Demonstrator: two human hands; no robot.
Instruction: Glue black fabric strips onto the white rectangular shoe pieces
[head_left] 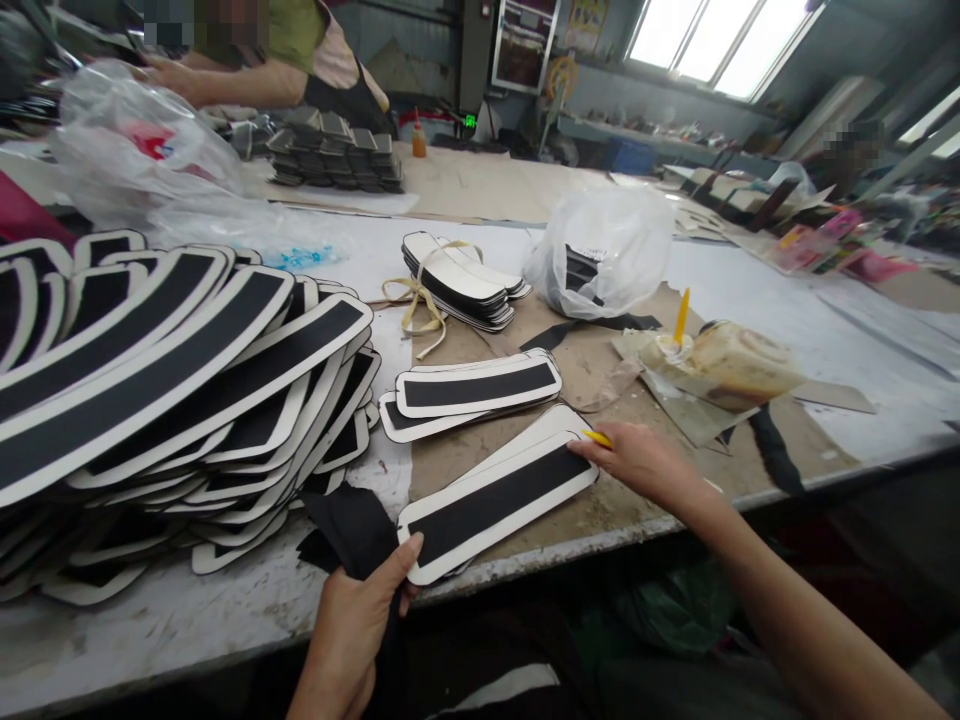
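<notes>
A curved black panel with a white border lies at the table's front edge, over another white-edged piece. My left hand pinches its lower left corner, thumb on top; black cloth hangs beside and under that hand. At the panel's far right end, my right hand is closed round a yellow pointed tool, its tip over the border. Just behind lie a few similar panels. A big heap of such panels fills the left side.
Behind are a tied bundle of panels, a plastic bag with dark pieces, and a wrapped container with a yellow stick. A person works across the table, near stacked dark pieces and an orange bottle.
</notes>
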